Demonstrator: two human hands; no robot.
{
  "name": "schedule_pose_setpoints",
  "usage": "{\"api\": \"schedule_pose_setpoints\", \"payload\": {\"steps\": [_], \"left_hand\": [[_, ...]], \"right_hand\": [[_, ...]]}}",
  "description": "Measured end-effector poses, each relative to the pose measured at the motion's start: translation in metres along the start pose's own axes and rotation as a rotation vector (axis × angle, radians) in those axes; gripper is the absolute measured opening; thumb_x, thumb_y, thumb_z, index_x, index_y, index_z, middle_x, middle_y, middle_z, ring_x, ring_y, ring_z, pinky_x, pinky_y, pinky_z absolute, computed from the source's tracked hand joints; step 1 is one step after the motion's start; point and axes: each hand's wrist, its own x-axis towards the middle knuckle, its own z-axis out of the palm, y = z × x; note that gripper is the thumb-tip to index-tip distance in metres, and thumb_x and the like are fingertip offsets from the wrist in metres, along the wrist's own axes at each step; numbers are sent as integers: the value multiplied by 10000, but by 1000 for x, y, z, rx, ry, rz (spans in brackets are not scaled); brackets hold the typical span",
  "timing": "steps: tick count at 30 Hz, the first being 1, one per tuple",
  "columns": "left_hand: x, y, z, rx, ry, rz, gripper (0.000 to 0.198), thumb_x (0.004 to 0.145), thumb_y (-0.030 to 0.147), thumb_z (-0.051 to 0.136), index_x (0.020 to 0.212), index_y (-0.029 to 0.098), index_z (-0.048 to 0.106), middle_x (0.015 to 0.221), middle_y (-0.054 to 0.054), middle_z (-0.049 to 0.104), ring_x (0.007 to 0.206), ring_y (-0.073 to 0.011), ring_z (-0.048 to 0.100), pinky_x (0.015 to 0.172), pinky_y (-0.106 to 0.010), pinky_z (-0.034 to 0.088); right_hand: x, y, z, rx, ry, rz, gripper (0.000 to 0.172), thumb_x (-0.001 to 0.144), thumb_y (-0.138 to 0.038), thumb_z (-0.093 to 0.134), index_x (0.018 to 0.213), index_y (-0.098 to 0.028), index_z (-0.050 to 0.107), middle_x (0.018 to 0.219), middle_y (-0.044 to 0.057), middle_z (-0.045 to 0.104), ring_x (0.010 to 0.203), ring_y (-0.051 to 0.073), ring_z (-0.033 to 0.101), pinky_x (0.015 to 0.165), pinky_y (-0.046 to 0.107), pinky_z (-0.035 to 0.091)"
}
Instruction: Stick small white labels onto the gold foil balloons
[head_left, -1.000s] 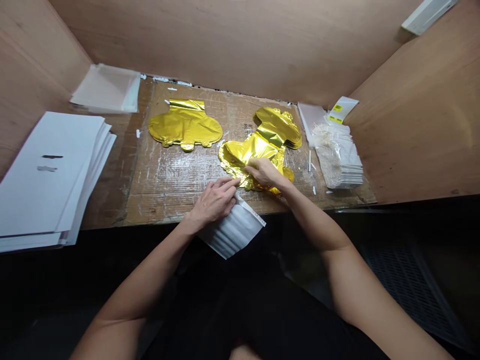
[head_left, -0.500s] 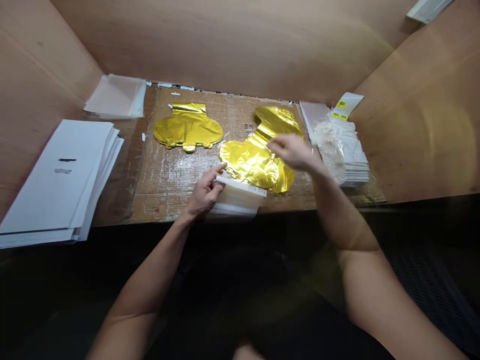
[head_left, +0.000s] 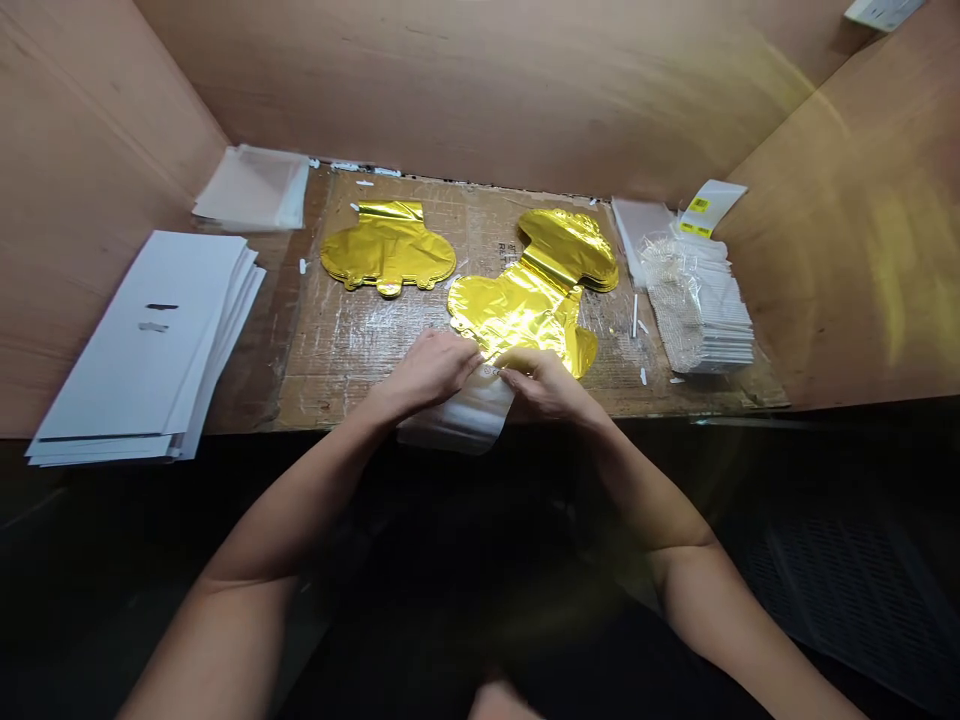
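Presently we find, from the left, a white paper stack [head_left: 142,345], then the left hand [head_left: 427,372], fingers curled and gripping a clear plastic bag [head_left: 457,415] at the edge of the cardboard-covered bench [head_left: 352,370] (its upper edge meets a gold foil balloon [head_left: 525,310]). The right hand [head_left: 547,388] pinches that same edge.

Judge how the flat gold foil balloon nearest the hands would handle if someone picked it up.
The gold foil balloon looks deflated and creased, so it would probably feel light and floppy, drooping when lifted. Its glossy film looks slick, so it may slide easily over the taped cardboard.
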Motion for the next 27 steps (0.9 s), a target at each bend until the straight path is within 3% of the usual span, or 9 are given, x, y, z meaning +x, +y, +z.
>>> {"api": "schedule_pose_setpoints", "payload": {"steps": [3, 8, 12, 16, 18, 22, 25, 27], "left_hand": [[5, -10, 10, -142, -31, -29, 347, 1059, 338, 483, 773, 213, 634, 777, -76, 711, 715, -232, 620, 691, -355, 409], [1, -16, 16, -302, 23, -52, 384, 1047, 355, 487, 700, 221, 580, 683, -41, 638, 622, -191, 524, 633, -335, 339], [1, -22, 21, -292, 37, -68, 393, 1061, 353, 471, 721, 215, 610, 707, -46, 659, 650, -194, 556, 645, -333, 376], [0, -29, 35, -112, 137, 51, 316, 1074, 320, 466, 950, 195, 729, 1085, -117, 770, 1016, -274, 673, 883, -402, 488], [-2, -27, 42, -55, 156, 135, 307, 1090, 304, 451, 1091, 198, 739, 1312, -116, 745, 1215, -298, 643, 1000, -443, 480], [-8, -20, 52, -20, 133, 146, 316, 1114, 294, 426, 1199, 213, 720, 1388, -94, 732, 1277, -285, 642, 1026, -459, 470], [-10, -18, 55, -20, 144, 134, 316, 1118, 290, 425, 1209, 216, 719, 1393, -97, 734, 1275, -289, 649, 995, -463, 465], [-10, -19, 55, -27, 151, 136, 316, 1118, 289, 428, 1215, 214, 720, 1395, -100, 735, 1277, -295, 648, 982, -469, 461]], "right_hand": [[-1, 9, 9, -205, 29, -59, 229, 1038, -277, 550, 1075, -218, 769, 947, 54, 758, 826, 189, 629, 795, 301, 446], [-3, 15, 21, -623, 65, -256, 248, 1051, -211, 519, 1017, -223, 764, 1045, 115, 748, 955, 250, 589, 897, 398, 394], [-3, 9, 23, -562, 118, -322, 209, 1047, -224, 542, 989, -240, 743, 1051, 109, 732, 1019, 265, 584, 970, 440, 393], [21, 13, 17, -273, 379, -133, 164, 1013, -274, 584, 898, -210, 682, 987, 94, 686, 991, 242, 611, 956, 398, 456], [40, 18, 14, -220, 372, 16, 153, 978, -272, 609, 851, -203, 663, 951, 79, 663, 940, 225, 616, 899, 363, 473], [61, 27, 16, -473, 248, 211, 248, 992, -356, 641, 813, -189, 671, 956, 105, 667, 946, 257, 602, 911, 390, 433], [58, 28, 15, -695, 316, 216, 310, 1051, -428, 585, 917, -169, 690, 1038, 158, 676, 1025, 308, 581, 957, 437, 386], [55, 29, 12, -711, 315, 163, 302, 1067, -428, 566, 969, -170, 690, 1051, 158, 682, 1027, 306, 577, 952, 427, 377]]}}
